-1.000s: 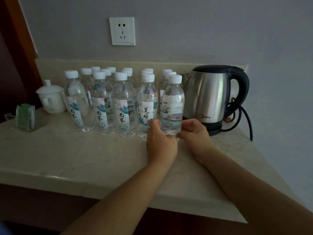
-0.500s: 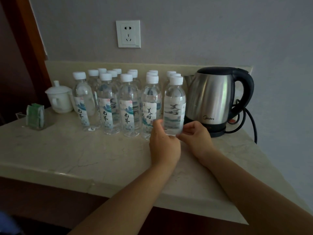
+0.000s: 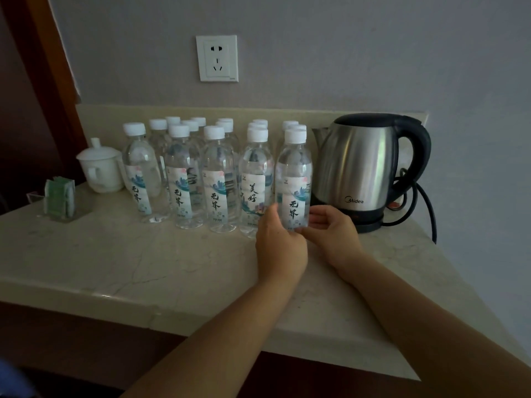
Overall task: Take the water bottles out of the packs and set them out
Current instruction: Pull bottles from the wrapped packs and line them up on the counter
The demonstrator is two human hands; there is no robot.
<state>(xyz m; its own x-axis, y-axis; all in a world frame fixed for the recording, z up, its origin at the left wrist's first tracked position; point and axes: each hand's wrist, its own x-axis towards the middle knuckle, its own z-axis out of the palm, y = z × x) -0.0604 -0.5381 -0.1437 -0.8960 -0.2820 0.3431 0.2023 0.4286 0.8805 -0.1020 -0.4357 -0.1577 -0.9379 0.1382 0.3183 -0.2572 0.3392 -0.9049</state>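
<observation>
Clear bottle [image 3: 293, 179], base seemingly pinched by left hand [image 3: 280, 248] and right hand [image 3: 334, 229] fingers [image 3: 317, 217]

The left hand [image 3: 280, 248] covers the base of the held bottle [image 3: 294, 168] — the rear bottles [image 3: 260, 123] show little beyond caps — label small print is unreadable

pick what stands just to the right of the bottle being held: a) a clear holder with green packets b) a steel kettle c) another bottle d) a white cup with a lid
B: the kettle stands right next to the bottle that the left hand and right hand hold near its base, while the cup sits at the far left end of the row.
</observation>
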